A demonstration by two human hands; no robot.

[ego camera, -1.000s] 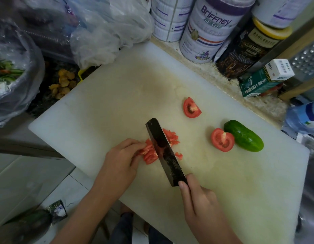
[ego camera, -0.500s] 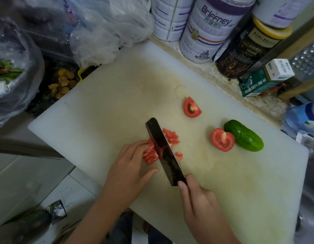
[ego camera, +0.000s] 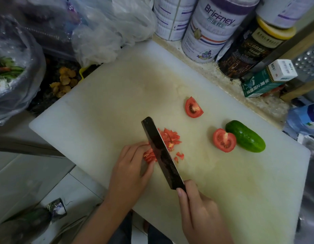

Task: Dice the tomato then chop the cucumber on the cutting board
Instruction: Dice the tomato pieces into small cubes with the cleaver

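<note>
Both busy — L hand (ego camera: 129,170) curled on tomato strips (ego camera: 149,156), R hand (ego camera: 200,213) grips knife (ego camera: 161,152)

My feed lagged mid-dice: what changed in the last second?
The left hand, holding the tomato strips, slid a little toward the cleaver, thumb now spread. The right hand keeps gripping the cleaver, blade in place. Diced tomato, tomato quarter, tomato half and cucumber stayed put.

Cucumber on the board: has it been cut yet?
No, the cucumber lies whole beside a tomato half, away from the knife.
</note>
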